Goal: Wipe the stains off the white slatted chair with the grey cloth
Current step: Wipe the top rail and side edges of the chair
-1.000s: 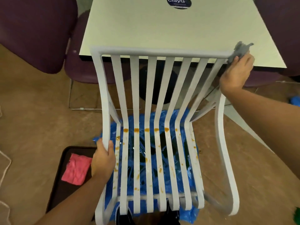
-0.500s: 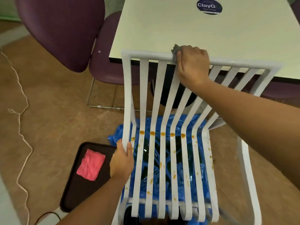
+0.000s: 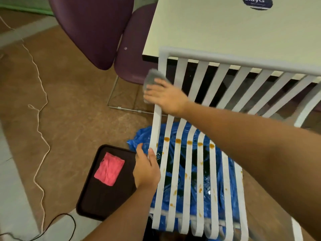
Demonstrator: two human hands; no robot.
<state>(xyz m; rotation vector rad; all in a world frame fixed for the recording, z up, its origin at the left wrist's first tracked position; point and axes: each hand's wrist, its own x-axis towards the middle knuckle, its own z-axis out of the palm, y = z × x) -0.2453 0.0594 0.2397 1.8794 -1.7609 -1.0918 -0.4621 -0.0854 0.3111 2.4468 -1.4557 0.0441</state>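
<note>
The white slatted chair (image 3: 199,72) stands in front of me, its back against a table. Orange-brown stains (image 3: 178,140) dot the seat slats, with a row of larger blots where seat meets back. My right hand (image 3: 166,97) presses the grey cloth (image 3: 152,79) against the leftmost upright of the chair back, partway down. The cloth sticks out above my fingers. My left hand (image 3: 146,168) grips the left edge slat of the seat.
A blue plastic sheet (image 3: 215,173) lies under the chair. A dark tray (image 3: 97,197) with a pink cloth (image 3: 109,168) sits on the floor to the left. The cream table (image 3: 217,28) is behind; purple chairs (image 3: 97,30) stand at upper left. A cord (image 3: 40,129) trails across the brown floor.
My right hand has swept the grey cloth along the top rail from right to left, then down onto the left upright. My left hand keeps its grip on the seat edge.
</note>
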